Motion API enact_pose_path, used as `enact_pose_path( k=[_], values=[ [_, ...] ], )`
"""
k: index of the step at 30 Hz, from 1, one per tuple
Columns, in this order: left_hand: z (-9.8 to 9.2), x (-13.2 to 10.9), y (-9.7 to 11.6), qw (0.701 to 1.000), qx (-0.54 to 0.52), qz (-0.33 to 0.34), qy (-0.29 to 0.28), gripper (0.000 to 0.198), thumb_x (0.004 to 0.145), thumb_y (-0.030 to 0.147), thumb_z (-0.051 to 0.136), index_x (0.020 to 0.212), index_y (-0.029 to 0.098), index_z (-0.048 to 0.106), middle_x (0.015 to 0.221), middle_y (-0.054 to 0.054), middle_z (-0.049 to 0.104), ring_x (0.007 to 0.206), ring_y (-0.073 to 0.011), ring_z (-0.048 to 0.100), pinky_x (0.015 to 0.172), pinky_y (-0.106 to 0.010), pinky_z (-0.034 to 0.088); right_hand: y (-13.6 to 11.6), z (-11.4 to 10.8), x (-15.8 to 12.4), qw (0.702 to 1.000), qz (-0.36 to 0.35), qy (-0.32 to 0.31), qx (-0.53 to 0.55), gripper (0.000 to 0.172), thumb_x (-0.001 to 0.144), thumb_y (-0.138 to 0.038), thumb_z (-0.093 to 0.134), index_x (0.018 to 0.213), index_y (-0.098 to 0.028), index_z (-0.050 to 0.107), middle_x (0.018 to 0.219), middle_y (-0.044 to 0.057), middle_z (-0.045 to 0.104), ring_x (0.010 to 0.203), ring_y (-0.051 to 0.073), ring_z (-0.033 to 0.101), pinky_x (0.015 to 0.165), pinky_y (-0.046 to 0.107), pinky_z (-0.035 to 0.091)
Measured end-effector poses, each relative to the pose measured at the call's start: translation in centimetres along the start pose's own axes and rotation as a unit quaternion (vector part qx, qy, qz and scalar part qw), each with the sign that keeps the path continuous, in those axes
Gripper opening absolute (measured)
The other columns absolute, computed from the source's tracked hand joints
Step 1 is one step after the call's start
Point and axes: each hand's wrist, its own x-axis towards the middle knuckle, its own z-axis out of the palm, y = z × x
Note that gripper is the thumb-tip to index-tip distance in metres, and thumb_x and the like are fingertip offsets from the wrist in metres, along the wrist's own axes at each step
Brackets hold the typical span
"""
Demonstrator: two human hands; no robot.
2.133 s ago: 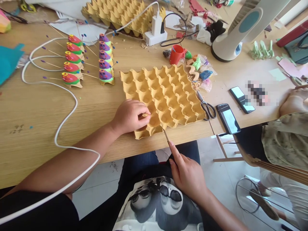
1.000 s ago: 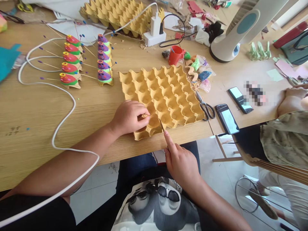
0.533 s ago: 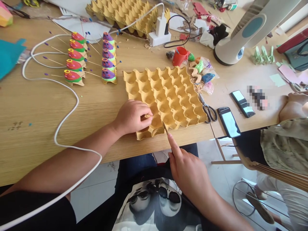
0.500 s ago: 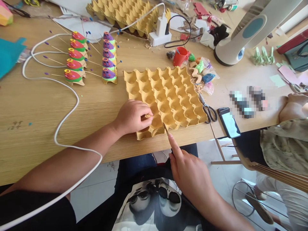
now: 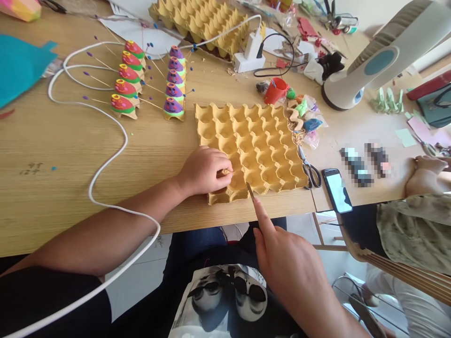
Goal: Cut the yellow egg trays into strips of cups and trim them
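Your right grip (image 5: 282, 256) is closed round a knife (image 5: 250, 191), index finger reaching along toward the blade; handle mostly hidden. Tip is at the near edge of the egg tray (image 5: 269, 157), which lies hollows-up on the desk (image 5: 59, 202), right in front of you. Your left grip (image 5: 206, 170) pinches a ridge near the tray's front-left corner, left of the blade.

My take: short light strokes along the valley between hollows, finger steering, no levering sideways. Pulp could tear if forced. Press the tray down with the left, fingertips well off the blade line. Contact depth I can't tell.

Scissors (image 5: 306, 163) are just beside the tray's right edge, phone (image 5: 337, 190) past them; don't slide the tray that way. Farther back: red bucket (image 5: 275, 92), then another tray (image 5: 206, 26).
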Motion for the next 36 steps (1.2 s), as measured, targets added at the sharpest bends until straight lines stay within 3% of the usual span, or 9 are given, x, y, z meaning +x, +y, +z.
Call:
enact_pose_path(
  k=[12,18,23,30,36],
  values=[
    [-0.2,0.0,0.2,1.000,-0.005,-0.005,-0.004,0.017,0.086,0.026,0.063,0.072,0.021,0.071,0.077,-0.001,0.075,0.075,-0.0209,0.067,0.072,-0.038,0.041,-0.9,-0.5,0.3,0.998,0.007,-0.007,-0.063,0.083,0.088,-0.015,0.056,0.168,-0.015,0.032,0.044,-0.003,0.056,0.031,0.016,0.046,0.043,0.032,0.008],
    [-0.1,0.0,0.1,1.000,-0.005,0.001,0.008,0.017,0.085,0.026,0.063,0.071,0.021,0.071,0.075,-0.001,0.075,0.074,-0.0206,0.066,0.071,-0.037,0.040,-0.9,-1.5,0.8,0.995,0.029,-0.082,-0.042,0.079,0.092,-0.017,0.059,0.167,-0.019,0.034,0.049,-0.003,0.062,0.036,0.017,0.056,0.042,0.030,0.011],
    [0.1,-0.1,0.0,1.000,-0.011,0.005,0.014,0.016,0.085,0.025,0.063,0.070,0.020,0.070,0.074,0.000,0.074,0.072,-0.0201,0.065,0.071,-0.037,0.039,-0.9,-0.4,0.9,0.988,0.006,-0.136,-0.073,0.077,0.091,-0.012,0.060,0.165,-0.013,0.039,0.052,-0.001,0.064,0.041,0.018,0.061,0.042,0.031,0.011],
    [0.0,0.0,0.0,1.000,-0.012,0.007,0.006,0.016,0.085,0.025,0.064,0.070,0.020,0.069,0.073,0.000,0.073,0.071,-0.0194,0.064,0.070,-0.036,0.038,1.2,-0.9,-2.0,1.000,-0.022,-0.001,0.010,0.067,0.099,-0.019,0.049,0.165,-0.015,0.035,0.048,-0.007,0.060,0.034,0.018,0.055,0.039,0.031,0.019],
    [-0.1,0.0,0.0,1.000,-0.013,0.004,0.001,0.016,0.085,0.025,0.064,0.070,0.020,0.070,0.073,0.000,0.073,0.072,-0.0198,0.065,0.070,-0.036,0.039,1.1,0.2,-1.2,0.998,-0.013,0.047,0.052,0.064,0.104,-0.020,0.042,0.166,-0.013,0.029,0.057,-0.004,0.067,0.042,0.018,0.060,0.041,0.030,0.028]
  ],
)
